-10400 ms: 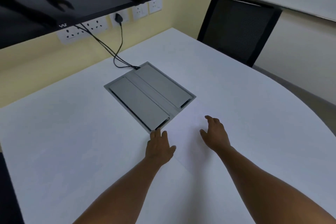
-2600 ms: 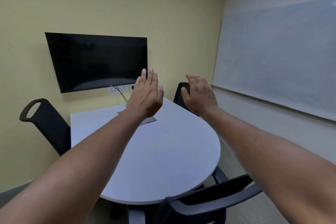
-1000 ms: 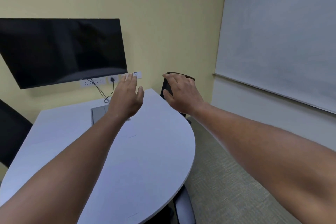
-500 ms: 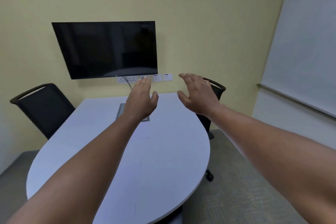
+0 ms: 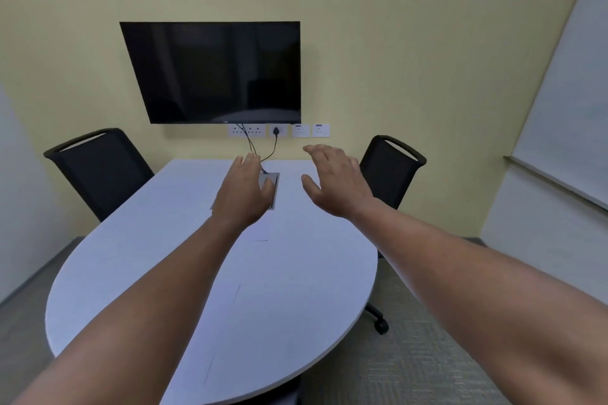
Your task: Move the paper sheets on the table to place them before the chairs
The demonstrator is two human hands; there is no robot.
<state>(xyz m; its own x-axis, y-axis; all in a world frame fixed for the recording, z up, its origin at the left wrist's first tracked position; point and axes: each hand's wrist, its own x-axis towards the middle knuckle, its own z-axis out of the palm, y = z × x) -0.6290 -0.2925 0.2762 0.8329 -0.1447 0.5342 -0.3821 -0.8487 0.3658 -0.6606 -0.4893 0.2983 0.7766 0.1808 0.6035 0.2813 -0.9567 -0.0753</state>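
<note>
White table [image 5: 296, 289], 2 chairs [image 5: 98, 168] flanking.

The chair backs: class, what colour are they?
Black, on both the left chair and the right chair, clearest in the head view.

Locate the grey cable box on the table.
In the head view the grey cable box is set into the white table at its far middle, below the wall TV, partly hidden behind the left hand.

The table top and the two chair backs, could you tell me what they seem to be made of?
The table top looks like matte white laminate: smooth, even, no grain or glare. The chair backs, left and right, look like black mesh or fabric in a plastic frame; the weave is too dim to confirm.
</note>
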